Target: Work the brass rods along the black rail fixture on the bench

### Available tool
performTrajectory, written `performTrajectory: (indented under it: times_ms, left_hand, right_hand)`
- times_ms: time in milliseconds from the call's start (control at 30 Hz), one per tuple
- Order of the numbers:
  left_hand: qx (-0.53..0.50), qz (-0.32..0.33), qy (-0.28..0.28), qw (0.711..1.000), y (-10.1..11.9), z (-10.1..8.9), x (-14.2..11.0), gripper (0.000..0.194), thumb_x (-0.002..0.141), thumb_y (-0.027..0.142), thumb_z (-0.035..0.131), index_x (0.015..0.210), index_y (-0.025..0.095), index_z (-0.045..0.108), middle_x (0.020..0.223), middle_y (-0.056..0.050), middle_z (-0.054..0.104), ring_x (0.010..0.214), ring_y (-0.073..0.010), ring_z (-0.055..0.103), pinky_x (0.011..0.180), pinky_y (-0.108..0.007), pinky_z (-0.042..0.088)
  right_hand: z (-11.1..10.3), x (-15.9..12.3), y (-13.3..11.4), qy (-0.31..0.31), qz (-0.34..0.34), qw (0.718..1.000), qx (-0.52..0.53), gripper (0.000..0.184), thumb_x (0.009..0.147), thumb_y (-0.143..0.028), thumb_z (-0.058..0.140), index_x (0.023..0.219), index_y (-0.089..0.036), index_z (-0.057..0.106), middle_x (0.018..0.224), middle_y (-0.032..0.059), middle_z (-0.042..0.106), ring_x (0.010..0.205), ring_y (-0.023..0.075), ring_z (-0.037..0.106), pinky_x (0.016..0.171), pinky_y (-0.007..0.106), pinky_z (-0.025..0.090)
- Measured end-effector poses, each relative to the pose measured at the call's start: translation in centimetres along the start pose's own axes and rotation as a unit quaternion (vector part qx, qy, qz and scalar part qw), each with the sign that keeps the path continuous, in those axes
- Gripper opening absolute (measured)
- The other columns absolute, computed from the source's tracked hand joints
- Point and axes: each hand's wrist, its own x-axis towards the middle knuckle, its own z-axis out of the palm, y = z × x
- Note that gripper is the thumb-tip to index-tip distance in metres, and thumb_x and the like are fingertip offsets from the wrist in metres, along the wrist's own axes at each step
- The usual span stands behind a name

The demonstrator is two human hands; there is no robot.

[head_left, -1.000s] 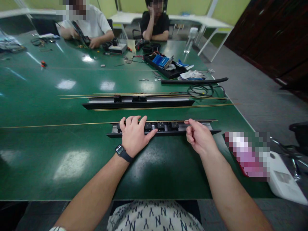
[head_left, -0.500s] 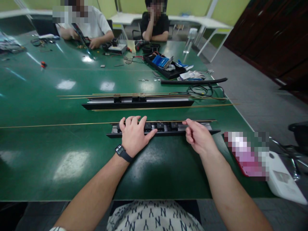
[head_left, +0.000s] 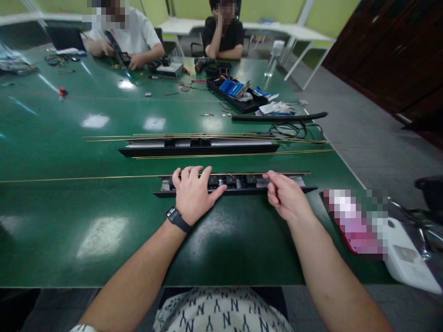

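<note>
A black metal channel (head_left: 238,190) with a silver inside lies in front of me, with several black blocks (head_left: 230,180) set in it. My left hand (head_left: 194,191) rests across its left half. The fingers are spread over the far edge and the thumb stretches along the near side. Along the far edge runs a long thin gold strip (head_left: 86,178), which reaches far out to the left. At the right part of the channel, my right hand (head_left: 284,191) is closed, with thumb and forefinger pinched at the strip. What lies under my left palm is hidden.
Beyond is a second black channel (head_left: 200,150) with several gold strips around it. A pink-screened phone (head_left: 356,221) and a white device (head_left: 408,258) lie right. Farther back are a cable (head_left: 290,130), a black tray (head_left: 242,105) and two people across the green table (head_left: 86,258).
</note>
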Motion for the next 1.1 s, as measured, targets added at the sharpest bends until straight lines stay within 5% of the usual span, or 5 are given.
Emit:
performTrajectory:
  times_ms: [1100]
  left_hand:
    - [-0.003,0.005,0.000,1.000,0.01,0.01,0.01,0.061,0.091,0.066,0.061,0.136,0.024,0.065,0.135,-0.015,0.067,0.129,-0.0375,0.053,0.118,-0.061,0.025]
  right_hand:
    - [0.20,-0.06,0.08,0.005,-0.009,1.000,0.001,0.030,0.085,-0.041,0.080,0.091,-0.015,0.067,0.048,-0.0068,0.052,0.027,0.0052,0.037,0.027,0.016,0.020]
